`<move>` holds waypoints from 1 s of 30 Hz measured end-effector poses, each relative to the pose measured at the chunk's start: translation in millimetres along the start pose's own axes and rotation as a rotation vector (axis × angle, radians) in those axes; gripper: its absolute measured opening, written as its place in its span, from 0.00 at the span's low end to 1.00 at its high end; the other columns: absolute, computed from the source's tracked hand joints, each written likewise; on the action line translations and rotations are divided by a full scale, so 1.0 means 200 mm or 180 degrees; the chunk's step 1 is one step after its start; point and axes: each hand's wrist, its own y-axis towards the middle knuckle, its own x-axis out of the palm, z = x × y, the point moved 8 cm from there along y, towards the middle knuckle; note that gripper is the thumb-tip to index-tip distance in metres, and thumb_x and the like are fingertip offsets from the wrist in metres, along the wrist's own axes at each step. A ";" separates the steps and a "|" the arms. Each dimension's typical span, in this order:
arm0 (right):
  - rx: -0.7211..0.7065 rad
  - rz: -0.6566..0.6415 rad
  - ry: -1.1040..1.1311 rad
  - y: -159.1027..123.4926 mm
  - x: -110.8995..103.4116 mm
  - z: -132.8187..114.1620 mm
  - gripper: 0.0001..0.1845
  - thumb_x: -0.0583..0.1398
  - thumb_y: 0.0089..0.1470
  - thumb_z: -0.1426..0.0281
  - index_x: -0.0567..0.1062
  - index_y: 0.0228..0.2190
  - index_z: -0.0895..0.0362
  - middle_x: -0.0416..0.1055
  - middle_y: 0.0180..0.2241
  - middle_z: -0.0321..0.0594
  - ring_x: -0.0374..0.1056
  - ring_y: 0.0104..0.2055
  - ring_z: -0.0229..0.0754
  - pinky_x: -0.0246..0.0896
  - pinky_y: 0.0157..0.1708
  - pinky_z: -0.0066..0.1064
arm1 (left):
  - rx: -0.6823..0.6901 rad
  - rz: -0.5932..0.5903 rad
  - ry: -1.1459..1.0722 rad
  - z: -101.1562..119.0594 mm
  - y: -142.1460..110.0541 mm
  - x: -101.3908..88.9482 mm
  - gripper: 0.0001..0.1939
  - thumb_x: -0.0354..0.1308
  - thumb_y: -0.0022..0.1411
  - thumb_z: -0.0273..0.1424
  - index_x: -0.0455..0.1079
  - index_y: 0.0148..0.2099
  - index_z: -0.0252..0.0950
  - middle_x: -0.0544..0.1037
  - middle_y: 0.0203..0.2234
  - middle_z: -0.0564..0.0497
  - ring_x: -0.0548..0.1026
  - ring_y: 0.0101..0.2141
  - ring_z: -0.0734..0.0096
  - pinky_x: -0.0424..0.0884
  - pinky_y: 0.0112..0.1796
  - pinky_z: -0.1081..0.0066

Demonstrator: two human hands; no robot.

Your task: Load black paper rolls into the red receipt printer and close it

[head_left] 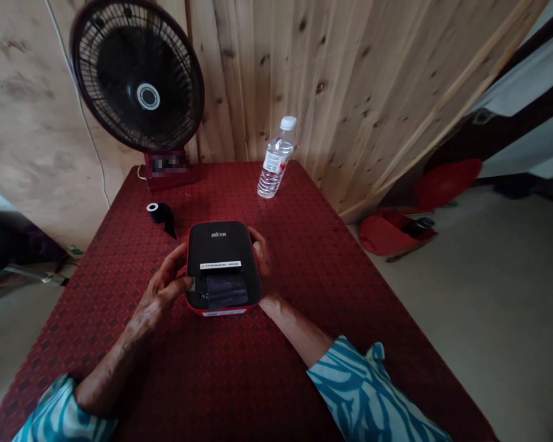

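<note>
A compact label printer (220, 248) with a black top and red sides rests on the table, a white label strip across its lid. Dark shiny film (227, 290) lies over its near part. My left hand (166, 283) grips the printer's left side, the thumb pressing on its near left corner. Against the opposite side is my right hand (262, 261), its fingers curled around the edge and partly hidden behind it. Beyond my left hand stands a small roll of black ribbon (166, 216) with a loose tail trailing toward the printer.
A dark red fan (148, 96) stands at the back left of the red-covered table (203, 380). Near the back edge is a clear water bottle (273, 162) with a white cap. Wooden boards (341, 80) rise behind. An open red toolbox (382, 233) sits on the floor at right.
</note>
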 end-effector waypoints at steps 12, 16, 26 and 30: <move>0.0072 0.0074 -0.0116 -0.01 0.01 -0.03 0.25 0.54 0.57 0.50 0.73 0.48 0.53 0.74 0.50 0.43 0.68 0.54 0.47 0.61 0.56 0.43 | 0.0198 0.0070 -0.0032 -0.01 0.00 0.01 0.36 0.62 0.55 0.34 0.59 0.66 0.43 0.66 0.63 0.46 0.64 0.61 0.48 0.64 0.57 0.55; 0.0088 0.0155 -0.0179 0.00 0.00 -0.03 0.26 0.54 0.56 0.50 0.73 0.46 0.56 0.75 0.49 0.45 0.68 0.53 0.48 0.61 0.56 0.44 | -0.0021 0.0135 -0.0039 -0.04 0.01 -0.01 0.35 0.61 0.55 0.35 0.60 0.65 0.42 0.70 0.60 0.46 0.66 0.59 0.48 0.63 0.57 0.55; 0.0218 0.0191 0.0065 -0.01 0.01 0.01 0.25 0.54 0.55 0.52 0.73 0.46 0.55 0.75 0.49 0.44 0.69 0.52 0.48 0.63 0.54 0.43 | -0.0082 -0.0031 0.0111 -0.04 0.00 0.00 0.35 0.61 0.56 0.37 0.60 0.66 0.43 0.68 0.62 0.49 0.63 0.62 0.49 0.64 0.58 0.58; 0.0261 0.0183 -0.0097 -0.01 0.01 0.02 0.25 0.53 0.56 0.53 0.73 0.47 0.55 0.76 0.48 0.45 0.69 0.52 0.48 0.63 0.52 0.42 | -0.0092 0.0092 0.0270 -0.05 0.00 -0.03 0.38 0.62 0.54 0.40 0.60 0.66 0.42 0.68 0.62 0.46 0.60 0.64 0.46 0.62 0.59 0.56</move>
